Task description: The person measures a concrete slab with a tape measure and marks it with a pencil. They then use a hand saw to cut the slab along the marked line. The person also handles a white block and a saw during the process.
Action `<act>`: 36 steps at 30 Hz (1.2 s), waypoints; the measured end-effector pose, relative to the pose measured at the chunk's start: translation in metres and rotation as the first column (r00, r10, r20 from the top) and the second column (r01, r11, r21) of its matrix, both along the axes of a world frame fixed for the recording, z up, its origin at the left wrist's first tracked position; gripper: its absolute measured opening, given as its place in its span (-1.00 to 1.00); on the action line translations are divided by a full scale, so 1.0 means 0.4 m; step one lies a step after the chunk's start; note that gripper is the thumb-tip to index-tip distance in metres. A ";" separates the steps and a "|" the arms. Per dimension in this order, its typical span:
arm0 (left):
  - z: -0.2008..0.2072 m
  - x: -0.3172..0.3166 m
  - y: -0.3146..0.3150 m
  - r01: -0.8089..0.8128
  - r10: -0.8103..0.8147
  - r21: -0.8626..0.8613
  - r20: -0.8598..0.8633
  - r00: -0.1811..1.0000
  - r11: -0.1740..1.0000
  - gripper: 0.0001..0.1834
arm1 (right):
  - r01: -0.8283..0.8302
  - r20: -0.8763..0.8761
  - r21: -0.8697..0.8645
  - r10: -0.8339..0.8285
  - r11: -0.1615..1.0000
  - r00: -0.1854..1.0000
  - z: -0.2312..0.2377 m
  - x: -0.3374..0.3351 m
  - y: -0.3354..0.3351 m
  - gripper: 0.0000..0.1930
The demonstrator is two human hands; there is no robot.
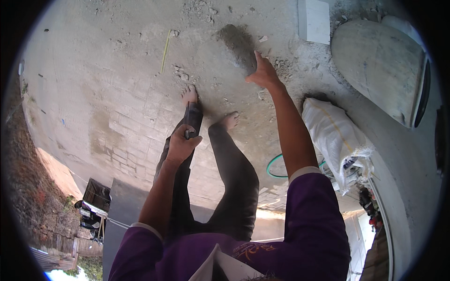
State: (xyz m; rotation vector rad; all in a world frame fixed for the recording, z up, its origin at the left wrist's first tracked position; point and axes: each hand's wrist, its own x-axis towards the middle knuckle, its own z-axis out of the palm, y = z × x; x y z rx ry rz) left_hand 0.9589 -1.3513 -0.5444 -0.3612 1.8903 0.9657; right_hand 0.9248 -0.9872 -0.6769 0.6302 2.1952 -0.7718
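My right hand (pixel 265 74) reaches far forward, its fingers closed round the near end of a long grey block-like piece (pixel 240 55), rough and dust-coated, held low over the dusty ground. Whether it is stone, concrete or a tool coated in mortar I cannot tell. Darker grey material (pixel 233 35) shows at its far end. In front of my left shin, my left hand (pixel 180 145) is closed round a small dark object (pixel 189 134); only its end shows above the fist, so its kind is hidden.
A yellow strip (pixel 165 51) lies ahead on the ground among crumbs of rubble (pixel 180 73). To the right are a white box (pixel 314 21), a large grey rounded basin-like object (pixel 379 65), a white woven sack (pixel 330 129) and a green hose (pixel 275 166). My bare feet (pixel 190 94) stand close behind the work.
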 end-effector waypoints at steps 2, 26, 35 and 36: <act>-0.092 0.024 0.053 0.148 -0.146 0.026 -0.058 0.988 0.989 -0.76 | 0.074 0.066 0.110 -0.081 0.991 0.995 -0.180 0.087 0.112 0.09; -0.267 -0.029 0.049 -0.406 0.405 0.014 0.023 0.914 0.914 -0.78 | -0.044 -0.252 0.023 0.048 0.999 0.967 -0.230 0.028 -0.559 -0.13; -0.214 -0.041 0.068 -0.329 0.290 0.220 0.192 0.938 0.918 -0.56 | 0.462 -0.316 0.355 -0.360 0.813 0.877 -0.269 0.107 -0.164 -0.11; -0.210 -0.039 0.074 -0.315 0.272 0.239 0.195 0.942 0.919 -0.54 | 0.449 -0.322 0.386 -0.339 0.806 0.884 -0.287 0.109 -0.169 -0.10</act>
